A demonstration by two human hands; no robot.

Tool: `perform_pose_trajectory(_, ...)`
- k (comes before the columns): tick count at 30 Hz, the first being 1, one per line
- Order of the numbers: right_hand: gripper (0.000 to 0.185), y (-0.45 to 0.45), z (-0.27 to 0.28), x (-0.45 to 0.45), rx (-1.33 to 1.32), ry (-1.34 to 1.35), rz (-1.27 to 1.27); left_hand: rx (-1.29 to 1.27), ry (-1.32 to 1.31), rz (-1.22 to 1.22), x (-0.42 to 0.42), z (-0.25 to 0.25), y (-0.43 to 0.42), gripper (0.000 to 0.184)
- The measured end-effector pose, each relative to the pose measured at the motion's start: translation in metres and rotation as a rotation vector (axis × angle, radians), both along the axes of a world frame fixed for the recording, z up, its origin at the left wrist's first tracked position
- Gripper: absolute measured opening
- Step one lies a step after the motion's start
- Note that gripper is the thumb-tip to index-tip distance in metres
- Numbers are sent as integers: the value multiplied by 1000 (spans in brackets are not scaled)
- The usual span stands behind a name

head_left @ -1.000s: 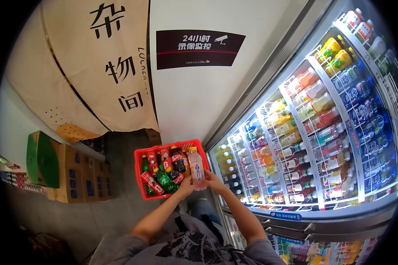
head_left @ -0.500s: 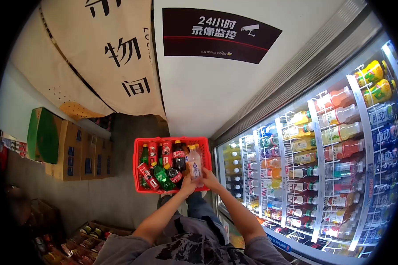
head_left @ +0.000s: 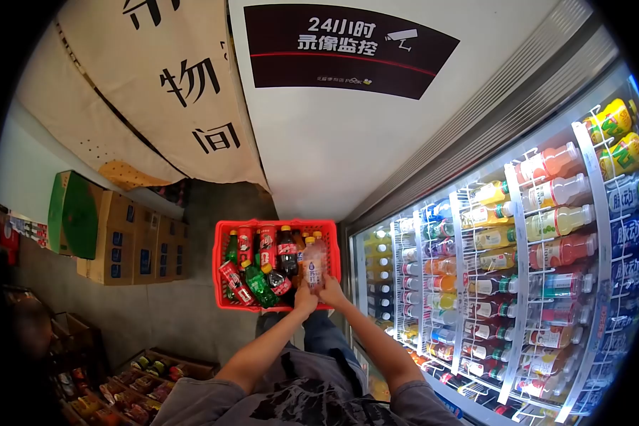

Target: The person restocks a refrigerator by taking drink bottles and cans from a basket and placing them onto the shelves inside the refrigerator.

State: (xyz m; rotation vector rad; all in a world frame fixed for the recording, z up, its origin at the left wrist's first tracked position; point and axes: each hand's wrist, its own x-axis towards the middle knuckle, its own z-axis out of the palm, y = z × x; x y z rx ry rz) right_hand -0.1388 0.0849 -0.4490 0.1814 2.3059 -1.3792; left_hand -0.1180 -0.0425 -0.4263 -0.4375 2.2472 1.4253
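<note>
A red plastic basket in front of me holds several drinks. Among them are a dark cola bottle, a green soda bottle and a red can. At the basket's right side is a clear bottle of pale pinkish drink with a white label. My left hand is closed around its lower left part. From the right, my right hand grips the same bottle near its base. The fingertips of both hands are partly hidden.
To the right, a lit drinks fridge has rows of bottles on white wire racks. Cardboard boxes and a green box stand at left. Packaged goods lie lower left. A cloth curtain hangs beside the white wall.
The pale bottle, with both hands on it, has shifted slightly and its cap sits a little lower. My right hand has moved a little down. The view has turned slightly.
</note>
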Motion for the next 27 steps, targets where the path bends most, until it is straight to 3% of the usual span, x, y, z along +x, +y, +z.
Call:
perform_pose_trajectory(5,45,-10,14,4,216,96,20,-175,-52,-33,3,-1,7,41)
perform_pose_trajectory(9,44,-11,33,6,229,28,48,-146,96,-126,7,13,-8,58)
perform_pose_trajectory(11,34,-7,38,7,199,68,25,150,14,-123,5,30,-20,67)
perform_pose_trajectory(13,31,-4,53,2,305,124,113,195,126,-101,1,36,-29,68)
perform_pose_trajectory(14,31,-7,65,-4,306,38,43,342,85,32,-2,13,-30,60)
perform_pose_trajectory(15,33,-7,62,-7,301,85,4,331,189,33,-7,-20,-34,55)
perform_pose_trajectory(16,39,0,36,-10,303,126,9,381,160,63,-14,33,-44,51)
perform_pose_trajectory(17,46,-4,57,-11,316,174,-41,441,130,92,-20,93,-52,48)
perform_pose_trajectory(20,47,-11,90,-19,214,156,-102,407,219,57,-35,102,-81,42)
perform_pose_trajectory(21,45,-16,94,-18,156,189,-166,553,215,95,-40,94,-92,40)
perform_pose_trajectory(27,41,-52,98,15,-22,233,-389,603,225,118,-51,134,-163,40)
